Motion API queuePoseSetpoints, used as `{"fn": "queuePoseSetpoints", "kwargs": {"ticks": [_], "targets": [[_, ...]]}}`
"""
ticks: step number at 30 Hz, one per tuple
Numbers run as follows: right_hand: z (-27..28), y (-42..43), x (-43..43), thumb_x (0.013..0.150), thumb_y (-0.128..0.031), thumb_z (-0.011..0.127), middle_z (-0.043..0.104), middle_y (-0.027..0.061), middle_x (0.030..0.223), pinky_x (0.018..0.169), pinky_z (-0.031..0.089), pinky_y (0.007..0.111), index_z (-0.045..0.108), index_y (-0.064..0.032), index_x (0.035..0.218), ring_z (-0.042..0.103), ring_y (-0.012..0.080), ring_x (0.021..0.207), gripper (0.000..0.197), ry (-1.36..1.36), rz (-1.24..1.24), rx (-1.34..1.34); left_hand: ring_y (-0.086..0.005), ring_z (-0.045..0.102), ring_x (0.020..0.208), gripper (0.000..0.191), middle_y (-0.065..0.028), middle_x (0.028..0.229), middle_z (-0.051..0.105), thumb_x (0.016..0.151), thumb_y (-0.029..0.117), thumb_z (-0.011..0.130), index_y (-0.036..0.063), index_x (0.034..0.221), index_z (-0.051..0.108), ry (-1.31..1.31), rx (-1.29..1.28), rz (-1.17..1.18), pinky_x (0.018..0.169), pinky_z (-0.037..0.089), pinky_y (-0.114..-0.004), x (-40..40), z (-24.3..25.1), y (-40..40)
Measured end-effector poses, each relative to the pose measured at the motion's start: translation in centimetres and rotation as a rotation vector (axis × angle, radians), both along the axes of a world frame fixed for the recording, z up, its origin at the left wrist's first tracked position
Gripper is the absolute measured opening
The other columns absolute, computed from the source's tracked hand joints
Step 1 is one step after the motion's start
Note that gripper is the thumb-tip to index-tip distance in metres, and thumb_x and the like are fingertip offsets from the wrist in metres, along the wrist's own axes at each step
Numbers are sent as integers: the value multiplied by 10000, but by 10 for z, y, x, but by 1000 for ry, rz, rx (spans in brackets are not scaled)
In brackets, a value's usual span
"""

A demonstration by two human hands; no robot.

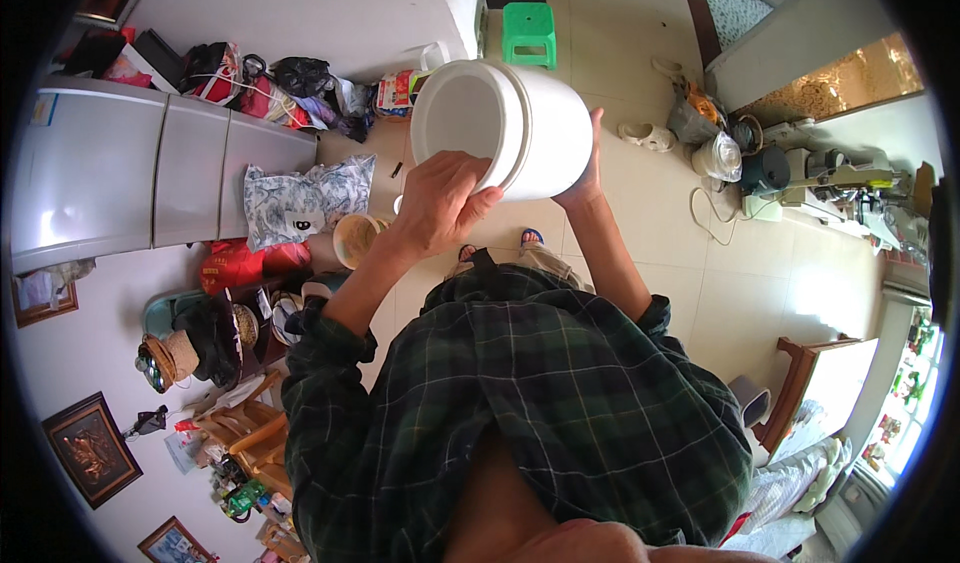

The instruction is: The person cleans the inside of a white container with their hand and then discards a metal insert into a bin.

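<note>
A white plastic bucket (559, 132) is held up in front of my body, tilted on its side with its round mouth towards the left. No lid is on it, and the part of the inside that shows is bare white. My left hand (450, 199) grips the near edge of the mouth, fingers over the rim and thumb outside. Against the base end at the right lies my right hand (586, 169), mostly hidden behind the bucket. Both my feet, in blue sandals (531, 236), stand on the tiled floor (600, 225) below.
A green plastic stool (529, 34) stands ahead. To the left are a grey refrigerator (187, 165), a patterned bag (307, 195), a tub (356, 240) and red bags (251, 263). Rightward, a cream clog (649, 137) and a looped cable (705, 222) lie on the floor.
</note>
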State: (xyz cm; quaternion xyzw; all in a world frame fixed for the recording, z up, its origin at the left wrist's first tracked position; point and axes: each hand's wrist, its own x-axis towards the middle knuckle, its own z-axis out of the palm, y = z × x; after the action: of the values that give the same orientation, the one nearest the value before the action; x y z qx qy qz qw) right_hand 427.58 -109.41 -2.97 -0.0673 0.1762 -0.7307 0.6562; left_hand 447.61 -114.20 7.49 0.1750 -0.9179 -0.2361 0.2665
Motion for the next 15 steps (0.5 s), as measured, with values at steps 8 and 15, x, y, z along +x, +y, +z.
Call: {"fn": "queuePoseSetpoints", "kwargs": {"ticks": [8,15], "targets": [[-5,1,-15,915,-584,368,587,149,1177,837,542,375,472,-48,1283,622,252,1000,658,83,11,33,-299,586,674,230,-96,762,604,860,266,606,41,898,581,111,-163,-10,640,466,-404,-2,-9,13],[30,-8,-1,911,-585,321,539,151,1231,885,511,391,400,-43,1347,578,273,1072,700,414,-240,-50,-281,489,480,184,-123,604,513,889,183,563,0,885,582,317,404,560,445,346,-348,-5,-30,28]]}}
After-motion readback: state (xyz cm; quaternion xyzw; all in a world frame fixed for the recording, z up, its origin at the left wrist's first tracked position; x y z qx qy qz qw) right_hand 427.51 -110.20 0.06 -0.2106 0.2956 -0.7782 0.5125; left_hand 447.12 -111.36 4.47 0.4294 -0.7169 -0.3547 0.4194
